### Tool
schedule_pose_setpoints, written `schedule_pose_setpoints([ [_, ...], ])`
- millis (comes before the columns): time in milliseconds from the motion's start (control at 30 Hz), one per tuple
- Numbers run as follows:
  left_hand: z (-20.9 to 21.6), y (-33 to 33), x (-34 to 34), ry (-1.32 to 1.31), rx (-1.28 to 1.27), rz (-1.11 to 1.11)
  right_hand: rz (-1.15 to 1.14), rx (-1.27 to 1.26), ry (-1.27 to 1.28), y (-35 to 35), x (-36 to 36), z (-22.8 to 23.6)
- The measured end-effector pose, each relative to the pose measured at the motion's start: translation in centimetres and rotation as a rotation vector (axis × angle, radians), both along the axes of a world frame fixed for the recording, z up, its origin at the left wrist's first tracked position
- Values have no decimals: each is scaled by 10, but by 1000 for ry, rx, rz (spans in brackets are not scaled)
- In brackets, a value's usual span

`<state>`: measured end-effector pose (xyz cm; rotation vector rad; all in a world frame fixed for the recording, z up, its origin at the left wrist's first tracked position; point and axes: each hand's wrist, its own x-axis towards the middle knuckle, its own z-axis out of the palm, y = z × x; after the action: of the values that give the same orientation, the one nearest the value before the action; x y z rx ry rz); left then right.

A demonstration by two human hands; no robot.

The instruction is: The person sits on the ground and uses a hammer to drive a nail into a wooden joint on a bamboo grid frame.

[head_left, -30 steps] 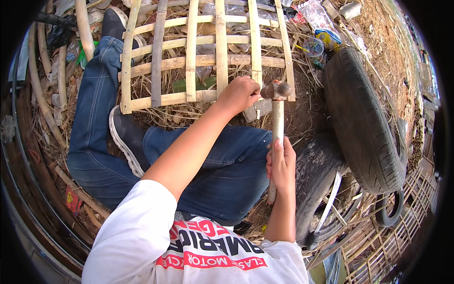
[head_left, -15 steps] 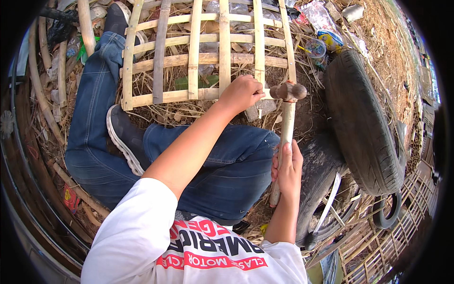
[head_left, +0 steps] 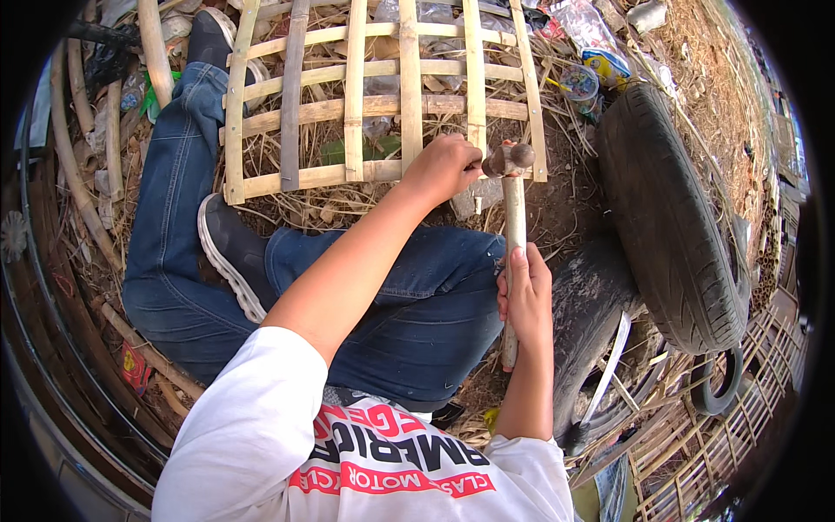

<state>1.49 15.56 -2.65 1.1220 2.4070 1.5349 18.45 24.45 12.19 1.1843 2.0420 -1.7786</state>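
Note:
A lattice panel of bamboo slats [head_left: 374, 107] lies in front of me, with several slats crossing at right angles. My left hand [head_left: 444, 167] is closed at the near edge of the panel, by a crossing of two slats. Whatever its fingertips pinch is hidden. My right hand [head_left: 527, 296] is wrapped round the pale wooden handle of a hammer [head_left: 515, 217], which stands roughly upright in the view. The hammer's rusty brown head is right beside my left fingertips. A grey stone block [head_left: 474, 202] sits beneath the panel's near edge.
A worn tyre [head_left: 665, 217] stands close on the right, with a second dark tyre [head_left: 591, 304] beside it. A long blade [head_left: 606, 370] leans there. Another bamboo lattice [head_left: 722, 409] is at lower right. Litter and a plastic cup [head_left: 579, 82] lie beyond. Wooden poles [head_left: 113, 139] are at left.
The hammer and my right hand have shifted left, bringing the hammer head up against my left fingertips. My left hand stays nearly in place at the panel's near edge.

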Motion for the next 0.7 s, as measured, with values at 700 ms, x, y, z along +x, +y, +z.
schedule_pose_setpoints([
  [700,0,4,0,-12,-31,-24,-118,18,78,3,9,6],
])
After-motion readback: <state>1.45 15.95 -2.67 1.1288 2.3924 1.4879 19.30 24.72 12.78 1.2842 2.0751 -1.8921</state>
